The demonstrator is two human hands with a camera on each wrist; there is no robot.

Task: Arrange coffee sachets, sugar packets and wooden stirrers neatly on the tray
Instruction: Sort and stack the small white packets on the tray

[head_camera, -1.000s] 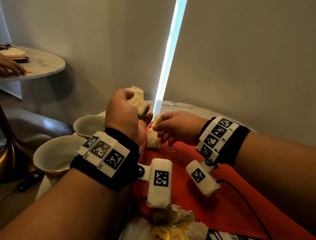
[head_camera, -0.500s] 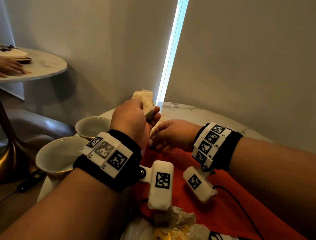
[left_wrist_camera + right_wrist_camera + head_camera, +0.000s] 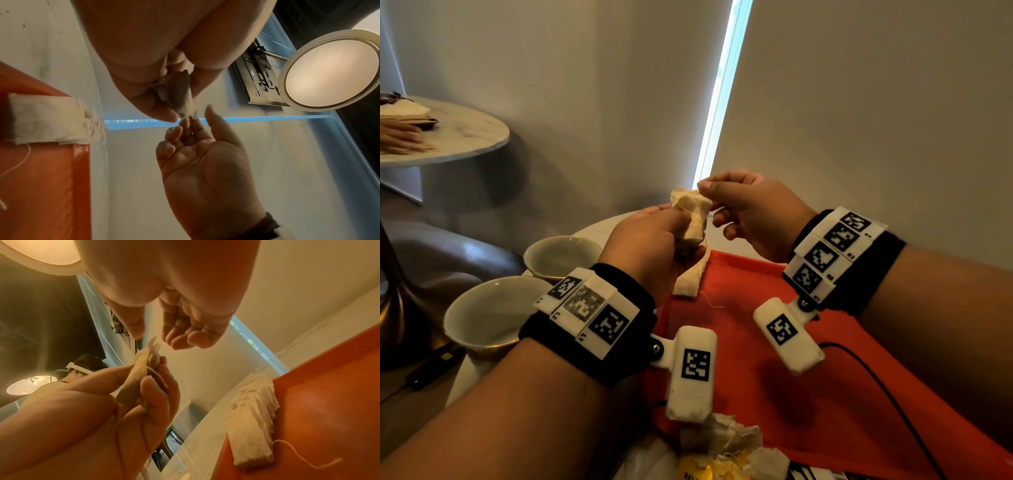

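One stack of sachets (image 3: 688,279) in orange tray (image 3: 774,342).

cups (image 3: 493,315) left of tray (image 3: 774,342) | sachets (image 3: 690,281) on tray's far-left edge

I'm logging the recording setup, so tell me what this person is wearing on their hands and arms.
Both forearms are bare, no sleeves or gloves. The left hand and right hand each have a black wristband carrying white plates printed with black square markers, plus a white rounded camera pod with its own marker. A thin black cable runs from the right pod.
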